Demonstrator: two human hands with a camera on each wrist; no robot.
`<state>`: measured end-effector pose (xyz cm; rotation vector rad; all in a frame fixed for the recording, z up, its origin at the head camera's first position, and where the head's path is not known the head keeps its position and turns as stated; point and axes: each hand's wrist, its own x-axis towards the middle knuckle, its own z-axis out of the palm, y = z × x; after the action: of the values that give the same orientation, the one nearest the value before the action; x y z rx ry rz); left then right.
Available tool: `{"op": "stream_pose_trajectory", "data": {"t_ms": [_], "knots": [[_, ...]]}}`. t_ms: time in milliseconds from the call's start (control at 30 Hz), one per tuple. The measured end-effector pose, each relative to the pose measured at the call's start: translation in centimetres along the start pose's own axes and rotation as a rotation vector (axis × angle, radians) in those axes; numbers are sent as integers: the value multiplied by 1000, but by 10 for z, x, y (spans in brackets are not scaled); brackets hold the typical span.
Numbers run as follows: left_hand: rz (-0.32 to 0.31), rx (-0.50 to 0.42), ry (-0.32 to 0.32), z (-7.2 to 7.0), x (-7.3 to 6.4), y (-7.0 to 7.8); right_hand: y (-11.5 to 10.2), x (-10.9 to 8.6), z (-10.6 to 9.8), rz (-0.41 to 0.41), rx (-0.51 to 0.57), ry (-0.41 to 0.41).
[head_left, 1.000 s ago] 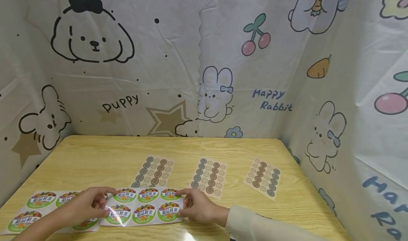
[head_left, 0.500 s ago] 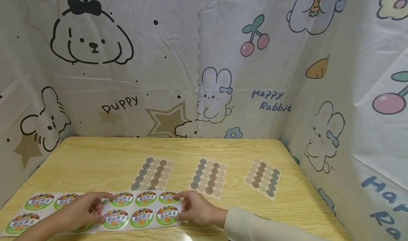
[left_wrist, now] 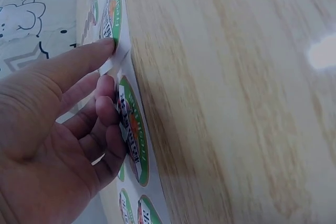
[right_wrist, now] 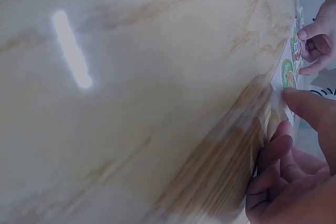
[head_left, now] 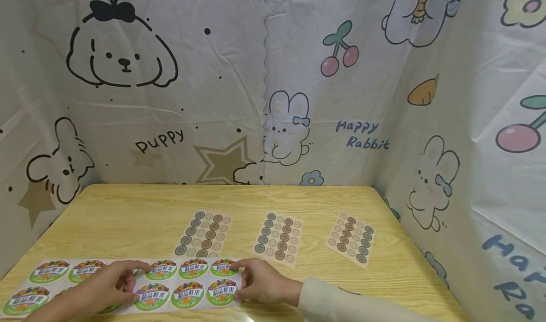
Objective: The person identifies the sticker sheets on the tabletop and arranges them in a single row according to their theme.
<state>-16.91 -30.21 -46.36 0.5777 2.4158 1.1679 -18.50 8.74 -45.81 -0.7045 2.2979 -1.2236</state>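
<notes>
A white sticker sheet [head_left: 179,283] with round fruit labels lies near the table's front edge. Its left part is held by my left hand [head_left: 108,284], thumb and index fingertip on the paper. On the right edge, thumb and index finger of my right hand [head_left: 266,282] pinch the same sheet. A similar sticker sheet [head_left: 59,284] lies flat to the left, partly hidden under my left hand and forearm; the two sheets meet near that hand. In the left wrist view the thumb touches the label sheet [left_wrist: 128,61] while the other fingers curl beside it.
Three beige sheets of small round coin-like stickers lie further back: a left one [head_left: 204,234], a middle one [head_left: 279,239] and a right one [head_left: 351,239]. The wooden table [head_left: 128,213] is bordered by a printed cloth [head_left: 222,99] at the back and sides.
Both hands have slid the held sticker sheet slightly left and toward me, so its edge now lines up more closely with the left sheet. The grips look the same.
</notes>
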Motion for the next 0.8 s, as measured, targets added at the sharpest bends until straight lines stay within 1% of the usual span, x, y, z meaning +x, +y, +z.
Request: {"op": "stream_pose_trajectory", "data": {"t_ms": [233, 367, 467, 567, 800], "knots": [[31, 4, -7, 1, -1, -3, 0, 0, 1, 18, -64, -6], [27, -5, -20, 0, -1, -4, 0, 1, 2, 20, -109, -15], [31, -27, -32, -1, -1, -5, 0, 2, 2, 18, -141, -12], [41, -44, -36, 0, -1, -7, 0, 1, 2, 20, -159, -3], [52, -48, -43, 0, 0, -9, 0, 1, 2, 16, -175, -1]]}}
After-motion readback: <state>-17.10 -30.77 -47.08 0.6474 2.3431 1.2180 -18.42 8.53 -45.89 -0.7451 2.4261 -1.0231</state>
